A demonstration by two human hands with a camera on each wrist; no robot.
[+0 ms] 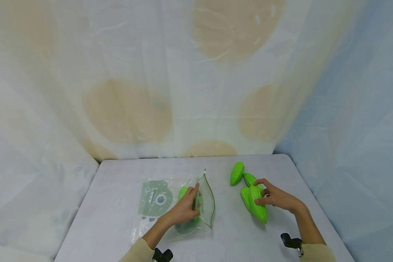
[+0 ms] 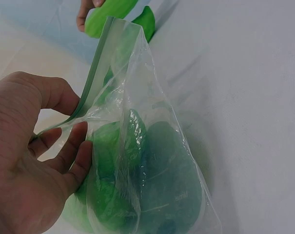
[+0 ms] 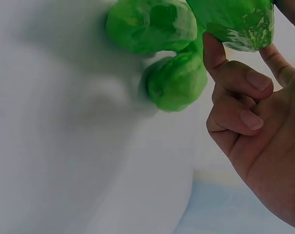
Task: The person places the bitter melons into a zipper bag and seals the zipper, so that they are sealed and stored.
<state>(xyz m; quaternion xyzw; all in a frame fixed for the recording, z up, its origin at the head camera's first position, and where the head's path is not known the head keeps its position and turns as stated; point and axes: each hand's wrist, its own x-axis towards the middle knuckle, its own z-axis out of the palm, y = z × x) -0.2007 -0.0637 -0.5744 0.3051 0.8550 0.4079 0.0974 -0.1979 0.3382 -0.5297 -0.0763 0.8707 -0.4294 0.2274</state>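
My left hand (image 1: 185, 208) holds the mouth of a clear zip bag (image 2: 171, 165) at its green zip strip (image 2: 96, 68), with fingers curled at the rim. Inside the bag lie several green pieces (image 2: 113, 146), seen through the plastic. My right hand (image 1: 275, 198) pinches a bright green, ridged, pointed toy fruit (image 1: 258, 201) between thumb and finger. Its middle fingers (image 3: 230, 78) are folded toward the palm in the right wrist view. Partly behind the held toy fruit shows another green one (image 1: 245, 198).
Beyond the right hand, two more green toy fruits (image 1: 237, 173) lie close together on the white-covered table (image 1: 118, 178). The bag's flat part with a pale green print (image 1: 154, 198) spreads to the left. Patterned curtains (image 1: 209, 109) hang behind and beside the table.
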